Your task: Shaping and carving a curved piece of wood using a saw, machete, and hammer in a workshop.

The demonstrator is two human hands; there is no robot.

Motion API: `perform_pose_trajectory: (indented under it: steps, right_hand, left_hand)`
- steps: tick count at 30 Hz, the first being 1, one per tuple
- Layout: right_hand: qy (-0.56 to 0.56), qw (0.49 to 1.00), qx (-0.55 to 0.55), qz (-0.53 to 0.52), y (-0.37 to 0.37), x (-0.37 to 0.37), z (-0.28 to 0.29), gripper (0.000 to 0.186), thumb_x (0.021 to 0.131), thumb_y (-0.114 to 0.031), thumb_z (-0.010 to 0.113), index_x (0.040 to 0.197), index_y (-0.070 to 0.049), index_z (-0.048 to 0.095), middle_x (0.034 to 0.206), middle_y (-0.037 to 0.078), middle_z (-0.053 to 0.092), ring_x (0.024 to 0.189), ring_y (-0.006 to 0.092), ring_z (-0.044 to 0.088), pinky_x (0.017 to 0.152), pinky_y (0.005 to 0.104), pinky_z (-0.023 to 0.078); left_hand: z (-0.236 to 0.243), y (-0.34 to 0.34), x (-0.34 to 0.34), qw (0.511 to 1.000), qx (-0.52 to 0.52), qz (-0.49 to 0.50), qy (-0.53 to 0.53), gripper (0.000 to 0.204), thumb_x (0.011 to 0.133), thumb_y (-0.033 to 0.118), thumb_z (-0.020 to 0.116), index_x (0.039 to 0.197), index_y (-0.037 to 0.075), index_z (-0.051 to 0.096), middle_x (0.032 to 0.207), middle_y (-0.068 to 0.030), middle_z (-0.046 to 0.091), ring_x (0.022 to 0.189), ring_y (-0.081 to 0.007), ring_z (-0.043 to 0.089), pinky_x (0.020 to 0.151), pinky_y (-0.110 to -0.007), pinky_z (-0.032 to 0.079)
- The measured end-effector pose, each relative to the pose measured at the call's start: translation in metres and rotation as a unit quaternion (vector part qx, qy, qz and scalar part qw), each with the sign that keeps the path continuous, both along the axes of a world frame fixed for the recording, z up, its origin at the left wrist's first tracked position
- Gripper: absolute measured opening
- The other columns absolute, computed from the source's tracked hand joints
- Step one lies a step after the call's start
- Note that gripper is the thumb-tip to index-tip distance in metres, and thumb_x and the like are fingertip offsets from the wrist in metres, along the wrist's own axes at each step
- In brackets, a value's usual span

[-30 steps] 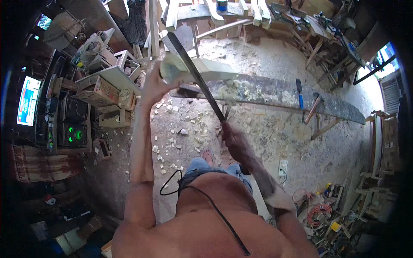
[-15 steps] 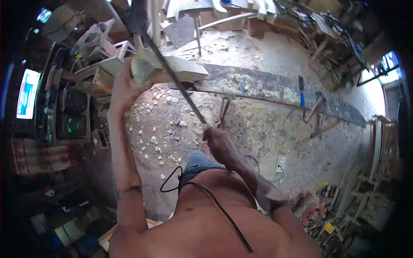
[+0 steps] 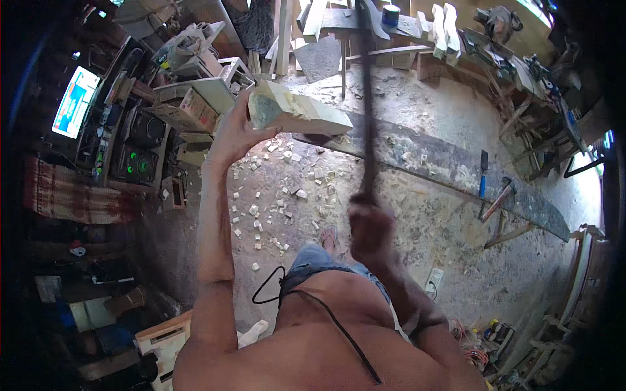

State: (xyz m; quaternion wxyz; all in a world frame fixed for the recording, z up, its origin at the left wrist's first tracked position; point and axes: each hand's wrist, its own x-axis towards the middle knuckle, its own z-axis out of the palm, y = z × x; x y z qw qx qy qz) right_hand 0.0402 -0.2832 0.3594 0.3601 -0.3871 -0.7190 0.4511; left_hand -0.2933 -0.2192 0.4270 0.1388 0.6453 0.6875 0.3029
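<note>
My left hand [image 3: 238, 137] grips the left end of a pale, angular wooden block [image 3: 300, 111], which rests at the left end of a long dark plank bench [image 3: 424, 159] strewn with chips. My right hand [image 3: 368, 225] is closed round a long, dark, motion-blurred blade-like tool [image 3: 367, 111], which points away from me, to the right of the block. A blue-handled chisel [image 3: 482, 182] and a hammer [image 3: 497, 198] lie on the bench toward the right.
Behind stands a table [image 3: 342, 23] with shaped wooden pieces and a can [image 3: 390, 16]. Left are cardboard boxes [image 3: 192, 111], a speaker [image 3: 137, 153] and a lit screen [image 3: 75, 101]. Wood chips litter the floor [image 3: 274, 208]; a power strip [image 3: 432, 283] lies near my right forearm.
The tool has swung from a diagonal across the block to an upright line right of it, my right hand moving rightward. My left hand stays on the block as the view shifts.
</note>
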Motion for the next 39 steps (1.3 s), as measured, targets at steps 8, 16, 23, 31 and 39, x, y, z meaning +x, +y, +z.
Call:
perform_pose_trajectory:
  steps: [8,16,23,31,39]
  right_hand:
    - [-0.030,0.980,-0.196,0.026,0.008,0.006,0.016,0.053,0.107,-0.046,0.042,0.088,0.001,0.058,0.067,0.004,0.051,0.068,0.0128,0.050,0.060,0.0353,0.040]
    - [0.058,0.997,0.037,-0.043,0.015,-0.006,-0.006,0.063,0.106,-0.061,0.041,0.091,-0.003,0.062,0.063,0.010,0.045,0.062,0.0156,0.053,0.059,0.0395,0.040]
    - [0.007,0.921,-0.383,0.068,0.016,-0.011,0.009,0.065,0.109,-0.061,0.036,0.083,-0.007,0.062,0.057,-0.003,0.042,0.055,0.0089,0.045,0.052,0.0289,0.035]
    - [0.125,0.991,0.033,-0.029,0.023,-0.011,0.007,0.074,0.105,-0.072,0.027,0.080,-0.008,0.057,0.059,-0.003,0.039,0.050,0.0098,0.039,0.049,0.0327,0.031]
    - [0.013,0.968,-0.247,0.043,0.011,-0.016,-0.002,0.069,0.107,-0.065,0.034,0.084,-0.007,0.063,0.062,-0.005,0.046,0.055,0.0061,0.042,0.050,0.0297,0.032]
  left_hand:
    - [-0.012,0.000,0.005,1.000,-0.003,0.017,0.000,0.090,0.074,0.031,0.089,0.148,0.006,0.043,0.128,-0.0219,0.068,0.122,-0.0350,0.066,0.104,-0.044,0.049]
    - [0.002,0.004,0.010,1.000,0.001,-0.007,0.017,0.083,0.076,0.031,0.089,0.143,0.004,0.048,0.123,-0.0195,0.070,0.116,-0.0322,0.068,0.100,-0.043,0.051]
    - [-0.012,-0.005,-0.003,1.000,-0.008,0.003,-0.026,0.083,0.076,0.033,0.088,0.144,0.007,0.049,0.129,-0.0204,0.066,0.120,-0.0366,0.065,0.101,-0.044,0.050]
    - [0.003,-0.003,0.004,1.000,0.011,-0.006,-0.004,0.088,0.075,0.034,0.091,0.146,0.005,0.048,0.135,-0.0201,0.064,0.122,-0.0309,0.064,0.105,-0.042,0.048]
    - [-0.004,-0.010,-0.007,0.999,0.024,-0.016,-0.032,0.088,0.075,0.036,0.091,0.146,0.004,0.049,0.131,-0.0192,0.066,0.122,-0.0306,0.064,0.104,-0.042,0.048]
